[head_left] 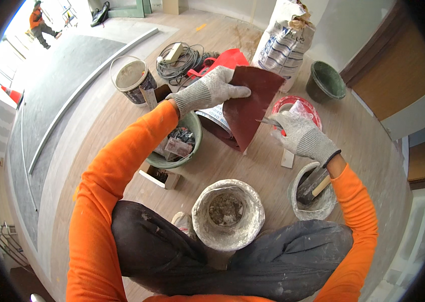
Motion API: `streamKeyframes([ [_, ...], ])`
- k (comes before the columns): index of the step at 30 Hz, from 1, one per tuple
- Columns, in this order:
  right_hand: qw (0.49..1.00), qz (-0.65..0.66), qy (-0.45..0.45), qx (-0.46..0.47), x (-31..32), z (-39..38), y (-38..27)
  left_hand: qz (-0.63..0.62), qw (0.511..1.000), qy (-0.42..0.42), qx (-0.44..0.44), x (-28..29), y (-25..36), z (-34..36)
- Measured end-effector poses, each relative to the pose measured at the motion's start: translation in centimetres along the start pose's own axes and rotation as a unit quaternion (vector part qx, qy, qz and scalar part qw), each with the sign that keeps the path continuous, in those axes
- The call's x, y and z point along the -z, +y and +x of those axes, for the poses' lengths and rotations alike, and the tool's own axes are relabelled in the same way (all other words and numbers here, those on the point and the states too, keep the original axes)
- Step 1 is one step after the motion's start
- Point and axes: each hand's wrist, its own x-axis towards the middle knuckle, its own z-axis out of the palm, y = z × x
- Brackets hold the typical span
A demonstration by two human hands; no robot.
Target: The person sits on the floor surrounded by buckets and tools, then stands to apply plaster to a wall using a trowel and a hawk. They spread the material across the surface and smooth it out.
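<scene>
That dark red sandpaper sheet point(249, 103) looks light and floppy, held up above the floor buckets. Left hand point(212, 89) pinches its upper left edge; right hand point(300, 133) closes on a small blade at the lower right edge.

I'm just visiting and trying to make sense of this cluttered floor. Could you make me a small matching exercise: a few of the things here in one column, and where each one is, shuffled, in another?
Things:
1. dark red sandpaper sheet
2. plaster-caked bucket
3. coil of cable
4. dark green bucket

Places:
A. on the floor just in front of the crossed legs
B. far right, by the wall
C. held between the gloved left hand and right hand
D. far side of the floor, behind the left hand

Pairs: 1-C, 2-A, 3-D, 4-B
</scene>
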Motion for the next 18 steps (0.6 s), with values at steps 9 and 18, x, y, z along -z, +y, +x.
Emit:
streamKeyframes([
  [9, 0.985, -0.099, -0.127, -0.06, -13.0, -3.2, 5.4, -0.109, 0.99, 0.084, 0.038, 0.5, -2.8, 0.2],
  [18, 0.958, -0.089, -0.263, -0.075, -22.9, -7.9, 4.0, -0.118, 0.99, 0.064, 0.047, -2.4, -6.2, 0.9],
])
